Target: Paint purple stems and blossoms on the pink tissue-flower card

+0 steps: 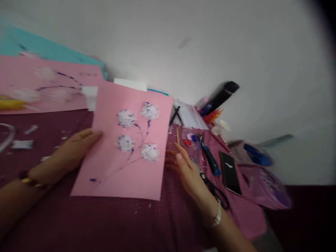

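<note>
A pink sheet of paper is held up before me. It bears several fluffy white flowers with dark purple specks and thin purple stems. My left hand pinches its left edge, thumb in front and the other fingers partly behind. At the right edge is my right hand, fingers stretched out and apart; whether its fingertips touch the paper I cannot tell. Just beyond the right hand lie black-handled scissors, partly covered by it. Some blur softens the details.
Another pink flower sheet and a turquoise sheet are at the left. A blue cutter-like tool, a phone, paint blobs and pouches are on the right. A grey-white wall rises behind the maroon cloth.
</note>
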Demonstrator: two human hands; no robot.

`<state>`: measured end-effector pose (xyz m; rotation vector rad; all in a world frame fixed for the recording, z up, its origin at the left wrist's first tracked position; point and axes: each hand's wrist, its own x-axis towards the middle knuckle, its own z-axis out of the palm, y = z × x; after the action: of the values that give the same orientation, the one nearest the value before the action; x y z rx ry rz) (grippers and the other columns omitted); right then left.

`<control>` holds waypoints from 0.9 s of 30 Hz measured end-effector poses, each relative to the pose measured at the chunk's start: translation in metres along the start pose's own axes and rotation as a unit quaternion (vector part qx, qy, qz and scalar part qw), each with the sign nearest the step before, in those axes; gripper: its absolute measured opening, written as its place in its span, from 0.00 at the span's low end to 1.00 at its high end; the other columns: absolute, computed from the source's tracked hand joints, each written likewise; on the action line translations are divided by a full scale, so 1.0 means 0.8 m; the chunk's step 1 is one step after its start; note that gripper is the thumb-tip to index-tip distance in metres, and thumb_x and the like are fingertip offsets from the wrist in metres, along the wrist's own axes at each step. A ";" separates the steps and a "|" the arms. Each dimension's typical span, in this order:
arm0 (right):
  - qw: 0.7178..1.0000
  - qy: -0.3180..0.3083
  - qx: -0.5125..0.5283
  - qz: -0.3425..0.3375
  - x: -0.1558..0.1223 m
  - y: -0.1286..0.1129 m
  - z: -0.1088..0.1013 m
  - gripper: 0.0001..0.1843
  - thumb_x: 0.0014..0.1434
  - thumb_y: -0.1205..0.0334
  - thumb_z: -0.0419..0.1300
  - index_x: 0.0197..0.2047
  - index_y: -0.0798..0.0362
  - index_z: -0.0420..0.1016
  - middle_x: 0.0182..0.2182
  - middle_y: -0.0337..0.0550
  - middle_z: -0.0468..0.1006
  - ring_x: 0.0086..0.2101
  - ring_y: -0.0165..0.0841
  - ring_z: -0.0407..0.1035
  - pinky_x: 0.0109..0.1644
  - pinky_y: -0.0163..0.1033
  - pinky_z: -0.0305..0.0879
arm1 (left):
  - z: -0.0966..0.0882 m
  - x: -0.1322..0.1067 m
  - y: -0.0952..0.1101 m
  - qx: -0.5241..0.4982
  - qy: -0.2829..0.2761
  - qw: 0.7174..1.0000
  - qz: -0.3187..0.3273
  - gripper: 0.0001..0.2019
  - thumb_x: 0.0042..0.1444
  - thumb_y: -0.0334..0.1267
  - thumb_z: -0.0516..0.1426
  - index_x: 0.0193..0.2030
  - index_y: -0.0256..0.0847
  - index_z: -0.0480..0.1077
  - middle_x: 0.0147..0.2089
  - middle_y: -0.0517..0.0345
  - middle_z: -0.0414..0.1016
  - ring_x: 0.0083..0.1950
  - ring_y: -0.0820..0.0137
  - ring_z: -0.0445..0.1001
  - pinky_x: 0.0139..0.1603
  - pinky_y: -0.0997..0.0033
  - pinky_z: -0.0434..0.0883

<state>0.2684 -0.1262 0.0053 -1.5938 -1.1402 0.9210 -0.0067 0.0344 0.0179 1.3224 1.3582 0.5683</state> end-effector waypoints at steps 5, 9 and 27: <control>0.982 -0.071 0.165 0.062 0.012 0.009 0.040 0.22 0.64 0.49 0.51 0.58 0.47 0.65 0.55 0.49 0.74 0.47 0.39 0.73 0.50 0.48 0.70 | 0.006 -0.002 -0.002 -0.078 -0.055 0.995 0.017 0.17 0.53 0.50 0.58 0.43 0.39 0.71 0.30 0.59 0.78 0.23 0.74 0.71 0.21 0.79 0.68; 0.976 -0.045 0.200 0.077 0.015 0.020 0.052 0.19 0.58 0.53 0.61 0.52 0.47 0.72 0.51 0.45 0.78 0.46 0.40 0.74 0.50 0.48 0.71 | 0.004 0.003 -0.014 -0.103 -0.062 0.992 0.038 0.20 0.53 0.51 0.59 0.46 0.39 0.72 0.34 0.53 0.79 0.25 0.72 0.73 0.23 0.77 0.70; 0.978 -0.109 0.154 0.085 0.009 0.020 0.042 0.20 0.58 0.55 0.62 0.54 0.44 0.71 0.51 0.42 0.77 0.46 0.37 0.73 0.50 0.45 0.70 | 0.005 0.007 -0.016 -0.142 -0.079 0.986 -0.031 0.17 0.52 0.49 0.61 0.43 0.41 0.75 0.35 0.55 0.80 0.26 0.71 0.76 0.25 0.74 0.73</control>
<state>0.2437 -0.1128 -0.0201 -1.3753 -0.9601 1.3430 -0.0070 0.0348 0.0036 1.0664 1.1375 0.5799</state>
